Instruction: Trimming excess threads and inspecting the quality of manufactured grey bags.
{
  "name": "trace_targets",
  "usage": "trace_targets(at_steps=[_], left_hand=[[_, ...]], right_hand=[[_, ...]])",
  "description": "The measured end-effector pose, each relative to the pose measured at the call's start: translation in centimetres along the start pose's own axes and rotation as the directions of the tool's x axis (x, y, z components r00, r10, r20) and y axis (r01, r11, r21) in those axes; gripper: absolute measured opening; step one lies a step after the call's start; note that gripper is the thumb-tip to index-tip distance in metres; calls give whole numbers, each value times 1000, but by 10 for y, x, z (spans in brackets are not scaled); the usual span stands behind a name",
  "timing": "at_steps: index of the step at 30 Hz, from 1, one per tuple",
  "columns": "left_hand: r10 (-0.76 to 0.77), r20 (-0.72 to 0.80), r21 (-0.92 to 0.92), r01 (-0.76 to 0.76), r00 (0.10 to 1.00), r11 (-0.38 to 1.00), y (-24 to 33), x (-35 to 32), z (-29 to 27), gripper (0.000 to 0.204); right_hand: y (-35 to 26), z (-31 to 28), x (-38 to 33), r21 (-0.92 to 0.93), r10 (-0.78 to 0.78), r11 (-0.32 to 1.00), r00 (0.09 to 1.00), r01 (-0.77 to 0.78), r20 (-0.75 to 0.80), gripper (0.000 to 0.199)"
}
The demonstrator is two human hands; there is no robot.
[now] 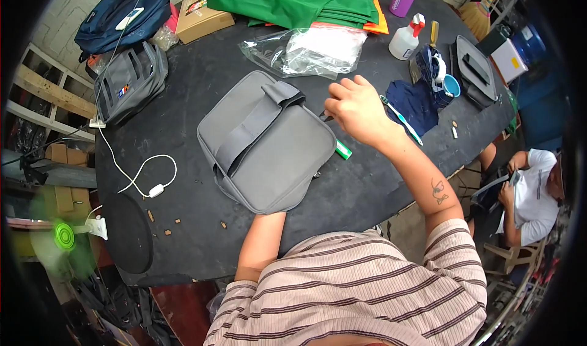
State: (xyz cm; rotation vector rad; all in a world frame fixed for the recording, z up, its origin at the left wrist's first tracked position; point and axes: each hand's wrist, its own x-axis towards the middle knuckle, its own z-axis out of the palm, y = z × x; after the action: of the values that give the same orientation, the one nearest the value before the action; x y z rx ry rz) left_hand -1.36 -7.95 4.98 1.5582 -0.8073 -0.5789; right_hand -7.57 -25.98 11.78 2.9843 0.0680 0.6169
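Observation:
A grey fabric bag point(275, 153) with a wide strap point(251, 135) across its face lies tilted on the black table. My left forearm point(260, 245) runs up to the bag's near edge, where the hand disappears under or inside it; its fingers are hidden. At the bag's right edge, my right hand point(356, 109) is closed, knuckles up, around a small dark tab point(326, 117) that reaches toward the bag. A green and white object point(343, 150) sticks out beside the bag, below that hand. Just right of the same hand lies a teal and white toothbrush-like tool point(402, 120).
Behind the bag are clear plastic packaging point(293, 52), green fabric point(299, 3) and a cardboard box point(203, 22). A spray bottle point(405, 37) and blue cloth point(416, 101) stand right. Another grey bag point(131, 80) and a white cable point(157, 191) lie left. Someone sits point(532, 193) at right.

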Motion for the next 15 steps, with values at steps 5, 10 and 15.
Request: trace_targets(at_steps=[5,10,15], left_hand=[[73,29,415,-79,997,906,9,0,-2,61],[122,13,403,-117,992,908,5,-1,-4,57],[162,-8,397,-145,987,906,-9,-3,-6,55]], right_hand=[[-7,0,12,-87,-107,990,994,109,32,6],[-11,0,13,-139,-147,978,986,157,81,7],[-24,-16,2,-185,-156,964,968,193,197,7]])
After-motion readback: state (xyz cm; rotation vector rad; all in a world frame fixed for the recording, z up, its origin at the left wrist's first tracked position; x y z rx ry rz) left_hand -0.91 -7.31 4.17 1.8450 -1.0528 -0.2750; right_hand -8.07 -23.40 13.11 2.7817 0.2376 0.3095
